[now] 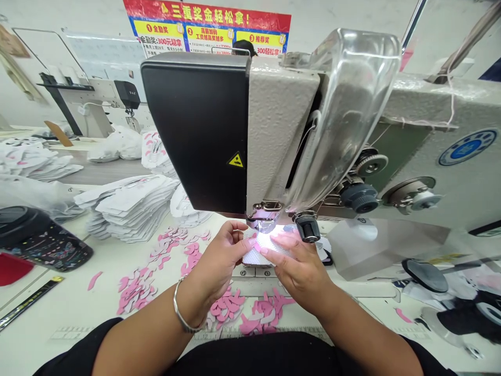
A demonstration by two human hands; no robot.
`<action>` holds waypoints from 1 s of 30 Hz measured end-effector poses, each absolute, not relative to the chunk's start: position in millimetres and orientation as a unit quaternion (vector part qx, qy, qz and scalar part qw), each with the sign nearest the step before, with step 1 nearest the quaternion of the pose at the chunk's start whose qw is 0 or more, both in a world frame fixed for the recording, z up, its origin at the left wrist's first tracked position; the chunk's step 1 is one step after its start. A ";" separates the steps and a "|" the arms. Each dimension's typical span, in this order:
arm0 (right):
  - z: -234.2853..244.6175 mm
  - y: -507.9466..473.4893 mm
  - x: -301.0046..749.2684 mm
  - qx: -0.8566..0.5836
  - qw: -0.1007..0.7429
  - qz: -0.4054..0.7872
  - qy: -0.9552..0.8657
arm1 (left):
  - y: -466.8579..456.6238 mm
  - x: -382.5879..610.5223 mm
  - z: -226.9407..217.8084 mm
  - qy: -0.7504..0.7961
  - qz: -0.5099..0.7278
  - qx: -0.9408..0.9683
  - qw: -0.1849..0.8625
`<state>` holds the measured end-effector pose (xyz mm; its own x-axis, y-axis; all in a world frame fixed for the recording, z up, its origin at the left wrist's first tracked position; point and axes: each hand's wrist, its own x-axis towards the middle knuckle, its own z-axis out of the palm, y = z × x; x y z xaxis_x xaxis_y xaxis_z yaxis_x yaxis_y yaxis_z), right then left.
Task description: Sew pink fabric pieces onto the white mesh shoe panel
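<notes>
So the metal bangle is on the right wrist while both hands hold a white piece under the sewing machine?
No, the head view shows the metal bangle on the left wrist; the left hand and right hand do hold the white piece under the sewing machine.

Count from my console: one left hand [219, 256], one right hand [295, 266], one white mesh piece [260, 256], one bangle [182, 308], one near sewing machine [277, 130], one far sewing machine [99, 96]; pink cutouts [227, 308] at least forty, though overlap makes my tally uncertain.

Harsh glare blazing on white mesh piece [263, 249], washing out weave; clear plastic guard [344, 115] catching reflections; wide lens bending frame edges.
</notes>
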<state>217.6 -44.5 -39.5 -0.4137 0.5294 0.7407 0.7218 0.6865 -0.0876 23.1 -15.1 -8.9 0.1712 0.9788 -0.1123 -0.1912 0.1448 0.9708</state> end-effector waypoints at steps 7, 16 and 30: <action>-37.8 -43.7 223.5 -0.368 0.390 -0.082 -0.840 | -13.0 28.5 -1.3 0.442 0.420 0.475 0.635; -26.3 -35.8 228.4 -0.378 0.381 -0.050 -0.842 | -6.9 32.7 4.6 0.457 0.427 0.468 0.625; -16.1 -33.9 229.2 -0.377 0.384 -0.076 -0.839 | -6.4 30.9 0.6 0.451 0.424 0.461 0.636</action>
<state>229.2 -33.9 -16.1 -0.4208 0.5743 0.7022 0.6911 0.7044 -0.1620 30.9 -6.4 0.6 0.2330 0.9552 -0.1826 -0.1246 0.2155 0.9685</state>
